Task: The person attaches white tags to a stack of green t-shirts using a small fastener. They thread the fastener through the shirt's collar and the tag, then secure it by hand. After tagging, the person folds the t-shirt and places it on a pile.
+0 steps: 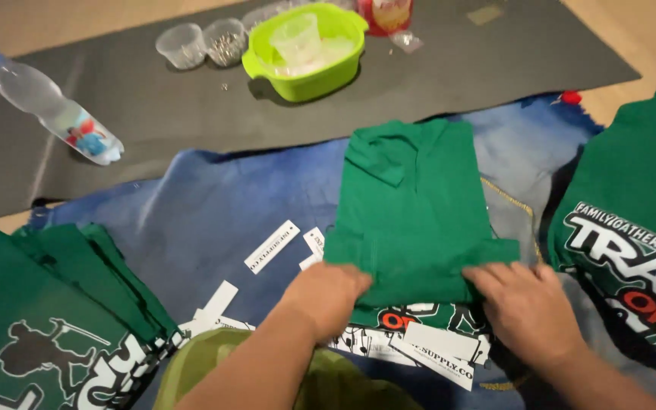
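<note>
Blue cloth (214, 205) covers the floor under our work, a dark mat (191, 106) beyond it at twelve o'clock. Green folded shirt (411, 212) lies at centre; our left hand (328, 292) pinches its near edge at seven o'clock, our right hand (525, 304) presses flat at five. Green shirt stacks (55, 304) sit at eight and three; lime bowl (305, 53) at twelve; white labels (271, 247) scattered near.

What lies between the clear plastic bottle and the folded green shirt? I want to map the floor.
In the head view, between the clear plastic bottle and the folded green shirt lie dark grey mat and rumpled blue cloth, otherwise bare.
</note>
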